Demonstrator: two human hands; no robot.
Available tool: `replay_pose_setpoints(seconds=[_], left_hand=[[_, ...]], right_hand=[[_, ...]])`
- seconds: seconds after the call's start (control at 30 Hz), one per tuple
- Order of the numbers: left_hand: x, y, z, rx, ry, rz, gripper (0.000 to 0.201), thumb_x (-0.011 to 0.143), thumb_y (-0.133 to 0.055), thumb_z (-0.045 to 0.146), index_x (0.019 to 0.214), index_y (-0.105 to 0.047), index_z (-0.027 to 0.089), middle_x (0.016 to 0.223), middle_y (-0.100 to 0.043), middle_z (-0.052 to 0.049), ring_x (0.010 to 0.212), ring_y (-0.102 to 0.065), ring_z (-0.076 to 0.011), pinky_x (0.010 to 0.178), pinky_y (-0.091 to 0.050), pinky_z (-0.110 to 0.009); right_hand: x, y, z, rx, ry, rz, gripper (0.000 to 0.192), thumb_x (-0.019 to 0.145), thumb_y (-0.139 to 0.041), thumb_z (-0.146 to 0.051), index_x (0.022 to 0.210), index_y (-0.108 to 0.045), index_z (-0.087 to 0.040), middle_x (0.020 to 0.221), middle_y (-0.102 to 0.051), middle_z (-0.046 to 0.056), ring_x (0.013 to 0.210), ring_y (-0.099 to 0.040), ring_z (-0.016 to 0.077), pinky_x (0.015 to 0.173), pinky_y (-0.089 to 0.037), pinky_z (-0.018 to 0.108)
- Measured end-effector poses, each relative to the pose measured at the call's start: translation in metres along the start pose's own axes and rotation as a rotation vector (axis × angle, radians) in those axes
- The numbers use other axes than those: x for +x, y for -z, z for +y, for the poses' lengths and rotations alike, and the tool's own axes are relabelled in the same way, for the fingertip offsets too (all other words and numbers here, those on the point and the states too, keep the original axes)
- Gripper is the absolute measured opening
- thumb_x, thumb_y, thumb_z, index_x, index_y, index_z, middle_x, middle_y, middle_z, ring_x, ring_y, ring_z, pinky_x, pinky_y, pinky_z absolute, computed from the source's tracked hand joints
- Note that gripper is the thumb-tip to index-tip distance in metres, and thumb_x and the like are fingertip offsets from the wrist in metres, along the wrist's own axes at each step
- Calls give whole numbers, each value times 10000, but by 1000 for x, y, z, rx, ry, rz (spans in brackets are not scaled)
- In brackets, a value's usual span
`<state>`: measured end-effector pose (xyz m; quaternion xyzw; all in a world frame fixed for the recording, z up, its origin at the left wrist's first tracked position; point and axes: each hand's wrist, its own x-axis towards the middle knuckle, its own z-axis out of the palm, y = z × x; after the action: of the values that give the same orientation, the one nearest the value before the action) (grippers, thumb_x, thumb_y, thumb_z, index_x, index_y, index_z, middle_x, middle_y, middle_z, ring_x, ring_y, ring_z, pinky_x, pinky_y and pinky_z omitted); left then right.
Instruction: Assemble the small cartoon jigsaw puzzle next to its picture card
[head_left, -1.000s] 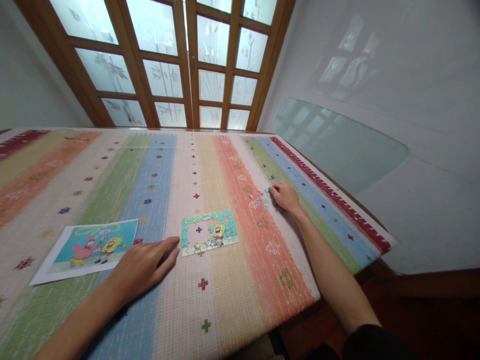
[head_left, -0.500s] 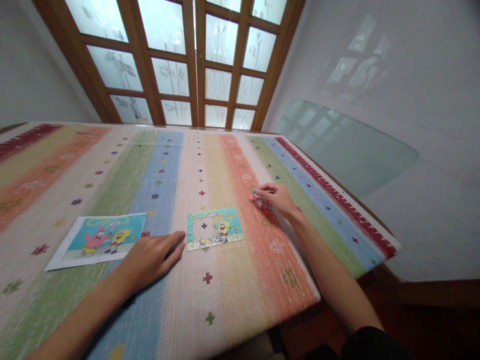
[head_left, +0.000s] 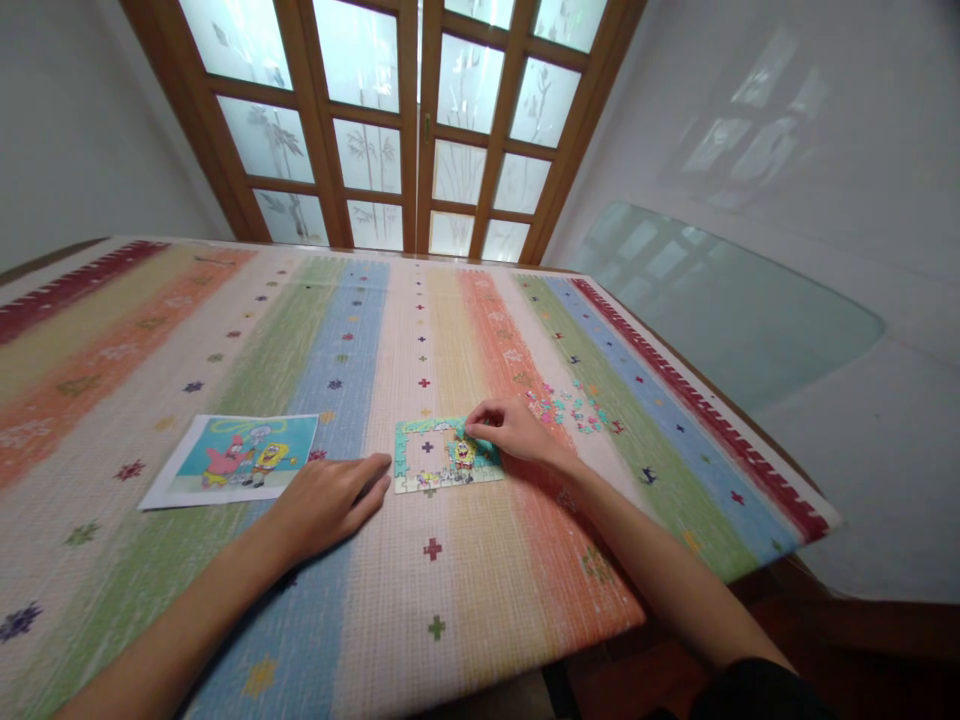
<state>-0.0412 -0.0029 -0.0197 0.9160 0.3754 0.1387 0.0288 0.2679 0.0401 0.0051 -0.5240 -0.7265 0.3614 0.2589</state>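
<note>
Landmark: puzzle [head_left: 448,455], part-built, hollow centre, flat on the striped bench [head_left: 225,600].
Left hand [head_left: 330,500]: grip spread flat on the cloth, fingertips touching the puzzle's left edge.
Right hand [head_left: 510,432]: at the puzzle's upper right edge; fingers pressed together, seemingly pinching a piece, too small to confirm.
Loose pieces [head_left: 574,408]: right of the puzzle.
Picture [head_left: 240,460]: left of the puzzle.
Risk: a forced fit could likely shift or buckle the joined frame.

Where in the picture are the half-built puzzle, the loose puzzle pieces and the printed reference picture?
half-built puzzle [head_left: 420,478]: head view, on its lower left border.
loose puzzle pieces [head_left: 574,408]: head view, middle of the scattered pile.
reference picture [head_left: 247,455]: head view, on the cartoon figures.
</note>
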Motion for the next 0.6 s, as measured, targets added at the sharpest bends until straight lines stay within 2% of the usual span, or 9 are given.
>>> replay_pose_setpoints(seconds=[0.33,0.6], left_hand=[[0,2,1,-37,18,-6,372,1059,-329,390,1051,-649,200,802,-763,-67,643,-709,-207,582,-481,-301],[0,3,1,-23,18,-24,367,1059,-340,383,1063,-655,196,800,-760,-65,639,-704,-201,591,-486,-298]], right_hand=[[-1,-7,-2,-157,55,62,80,842,-707,-181,771,-743,-191,799,-735,47,719,-623,163,674,-449,298],[-3,-8,-2,-210,108,64,65,859,-705,-165,838,-757,-198,838,-712,48,742,-600,163,690,-434,300]])
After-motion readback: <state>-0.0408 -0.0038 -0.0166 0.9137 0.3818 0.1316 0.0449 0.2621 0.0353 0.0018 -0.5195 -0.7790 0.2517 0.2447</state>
